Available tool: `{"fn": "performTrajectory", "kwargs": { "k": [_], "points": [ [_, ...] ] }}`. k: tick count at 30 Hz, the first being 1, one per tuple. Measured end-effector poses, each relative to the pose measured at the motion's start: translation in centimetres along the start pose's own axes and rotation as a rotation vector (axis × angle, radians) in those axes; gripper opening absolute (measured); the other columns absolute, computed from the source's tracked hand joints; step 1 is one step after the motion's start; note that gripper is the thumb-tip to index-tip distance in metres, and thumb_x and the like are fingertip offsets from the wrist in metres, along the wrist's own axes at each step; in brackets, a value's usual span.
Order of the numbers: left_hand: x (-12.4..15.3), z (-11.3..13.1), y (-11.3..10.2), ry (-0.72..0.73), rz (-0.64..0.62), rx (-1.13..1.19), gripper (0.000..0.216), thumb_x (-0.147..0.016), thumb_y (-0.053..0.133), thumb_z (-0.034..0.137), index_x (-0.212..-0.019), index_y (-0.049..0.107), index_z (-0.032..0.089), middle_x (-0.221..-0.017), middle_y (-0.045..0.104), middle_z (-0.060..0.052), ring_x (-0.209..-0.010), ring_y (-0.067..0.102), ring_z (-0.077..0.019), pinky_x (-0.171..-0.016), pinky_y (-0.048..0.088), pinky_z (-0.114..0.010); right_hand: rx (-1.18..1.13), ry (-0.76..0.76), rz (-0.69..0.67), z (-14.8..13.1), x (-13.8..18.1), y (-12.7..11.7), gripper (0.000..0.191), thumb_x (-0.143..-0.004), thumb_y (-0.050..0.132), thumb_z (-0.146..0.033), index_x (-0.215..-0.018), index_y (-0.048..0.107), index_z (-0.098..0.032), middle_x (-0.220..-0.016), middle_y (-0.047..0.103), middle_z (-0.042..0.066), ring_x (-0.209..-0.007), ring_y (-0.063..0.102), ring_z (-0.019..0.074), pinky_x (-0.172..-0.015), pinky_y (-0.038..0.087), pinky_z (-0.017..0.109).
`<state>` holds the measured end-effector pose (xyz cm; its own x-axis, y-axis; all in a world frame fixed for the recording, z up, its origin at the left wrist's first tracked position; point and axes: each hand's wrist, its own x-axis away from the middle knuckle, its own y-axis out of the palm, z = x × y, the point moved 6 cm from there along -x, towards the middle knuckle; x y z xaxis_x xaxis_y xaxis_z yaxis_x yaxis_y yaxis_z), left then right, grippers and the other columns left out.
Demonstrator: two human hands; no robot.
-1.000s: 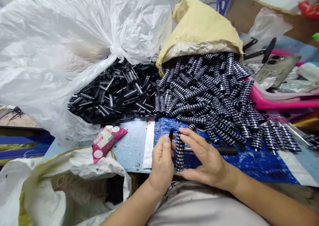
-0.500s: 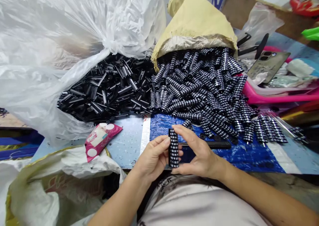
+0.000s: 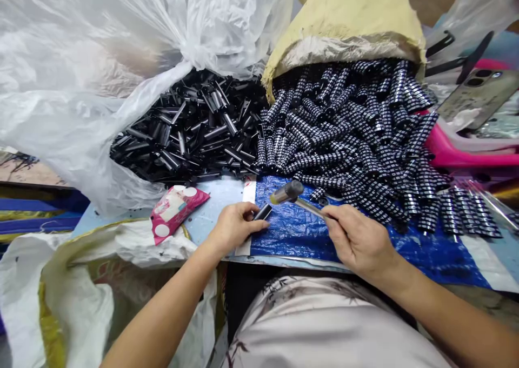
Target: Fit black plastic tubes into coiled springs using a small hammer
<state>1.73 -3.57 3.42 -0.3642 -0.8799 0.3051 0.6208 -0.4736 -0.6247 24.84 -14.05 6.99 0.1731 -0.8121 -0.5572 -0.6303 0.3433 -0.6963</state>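
Right hand (image 3: pixel 359 243) now grips hammer (image 3: pixel 287 191), left hand (image 3: pixel 235 227) pins tube (image 3: pixel 263 212) flat — earlier upright

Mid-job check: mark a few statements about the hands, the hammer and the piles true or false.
1. The right hand grips a small hammer. True.
2. The left hand is empty. False: it pinches a black tube at the blue tarp's edge.
3. The patterned tubes spill from the clear plastic bag. False: they spill from the yellow paper sack.
4. The pink packet lies left of the left hand. True.
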Motion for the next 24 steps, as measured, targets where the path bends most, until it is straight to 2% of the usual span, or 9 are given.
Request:
{"fn": "performTrajectory", "kwargs": {
  "k": [2,5,7,11,13,17,19,22,24],
  "points": [
    [-0.2,-0.3,0.5,-0.022,-0.046,0.052,0.035,-0.068,0.081,0.047,-0.088,0.074,0.018,-0.061,0.055,0.004,-0.057,0.047,-0.0132,-0.054,0.033,-0.025,-0.002,-0.022,-0.002,-0.6,-1.0,0.3,0.027,-0.1,0.048,-0.015,-0.126,0.056,-0.02,-0.089,0.066,0.006,-0.078,0.065,0.0185,-0.073,0.054,0.031],
    [-0.6,-0.5,0.8,-0.014,-0.041,0.101,0.036,-0.066,0.081,0.046,-0.086,0.071,0.017,-0.06,0.052,0.005,-0.056,0.044,-0.0119,-0.053,0.031,-0.024,0.119,-0.032,-0.179,-1.1,-1.9,2.0,0.022,-0.103,0.047,-0.021,-0.118,0.062,-0.019,-0.085,0.067,0.006,-0.074,0.065,0.0185,-0.069,0.053,0.03],
    [-0.9,-0.5,0.8,-0.016,-0.063,0.144,0.034,-0.064,0.082,0.045,-0.08,0.069,0.017,-0.06,0.051,0.005,-0.056,0.043,-0.0114,-0.053,0.031,-0.024,0.138,-0.041,-0.237,-1.5,-2.2,2.5,0.022,-0.103,0.046,-0.022,-0.116,0.063,-0.018,-0.085,0.068,0.007,-0.073,0.065,0.0181,-0.068,0.053,0.03],
    [-1.7,-0.2,0.6,-0.01,-0.166,0.179,0.037,-0.057,0.084,0.043,-0.07,0.06,0.018,-0.057,0.049,0.006,-0.054,0.041,-0.0106,-0.053,0.03,-0.024,-0.112,-0.172,-0.081,-3.5,-2.6,1.1,0.035,-0.099,0.048,-0.016,-0.134,0.054,-0.02,-0.089,0.07,0.006,-0.076,0.066,0.0183,-0.07,0.054,0.03],
    [-2.0,-0.1,0.5,-0.019,-0.193,0.166,0.04,-0.054,0.085,0.043,-0.07,0.058,0.019,-0.054,0.047,0.007,-0.052,0.039,-0.0104,-0.05,0.027,-0.024,-0.194,-0.224,-0.071,-4.3,-2.2,1.1,0.039,-0.098,0.048,-0.016,-0.137,0.053,-0.021,-0.091,0.071,0.006,-0.078,0.067,0.0184,-0.069,0.054,0.03],
    [-2.6,0.4,1.1,-0.002,-0.168,0.048,0.039,-0.055,0.085,0.041,-0.066,0.053,0.02,-0.055,0.046,0.008,-0.052,0.039,-0.0108,-0.05,0.026,-0.024,-0.08,-0.225,-0.299,-4.6,-0.8,3.5,0.022,-0.1,0.051,-0.022,-0.116,0.066,-0.018,-0.074,0.064,0.004,-0.064,0.06,0.0163,-0.059,0.049,0.028],
    [-2.5,0.9,1.0,0.018,-0.126,-0.03,0.036,-0.057,0.083,0.035,-0.063,0.051,0.02,-0.055,0.045,0.007,-0.053,0.038,-0.0111,-0.05,0.026,-0.024,-0.06,-0.248,-0.366,-4.6,-0.3,4.1,0.021,-0.101,0.05,-0.023,-0.11,0.067,-0.017,-0.072,0.061,0.003,-0.063,0.058,0.0158,-0.059,0.047,0.028],
    [-1.1,1.9,-1.6,0.049,-0.08,-0.07,0.027,-0.061,0.078,0.026,-0.063,0.052,0.02,-0.058,0.047,0.006,-0.055,0.039,-0.0118,-0.051,0.026,-0.025,-0.111,-0.285,-0.331,-4.1,0.0,3.3,0.021,-0.101,0.048,-0.02,-0.114,0.064,-0.014,-0.074,0.062,0.003,-0.066,0.058,0.0163,-0.061,0.048,0.029],
    [1.1,2.0,-4.6,0.06,-0.149,-0.072,0.021,-0.063,0.077,0.027,-0.063,0.057,0.02,-0.06,0.05,0.004,-0.056,0.042,-0.0122,-0.051,0.027,-0.024,-0.087,-0.257,-0.288,-3.0,0.1,2.4,0.022,-0.101,0.049,-0.02,-0.116,0.064,-0.014,-0.076,0.063,0.004,-0.068,0.058,0.0167,-0.062,0.048,0.029]
  ]
}}
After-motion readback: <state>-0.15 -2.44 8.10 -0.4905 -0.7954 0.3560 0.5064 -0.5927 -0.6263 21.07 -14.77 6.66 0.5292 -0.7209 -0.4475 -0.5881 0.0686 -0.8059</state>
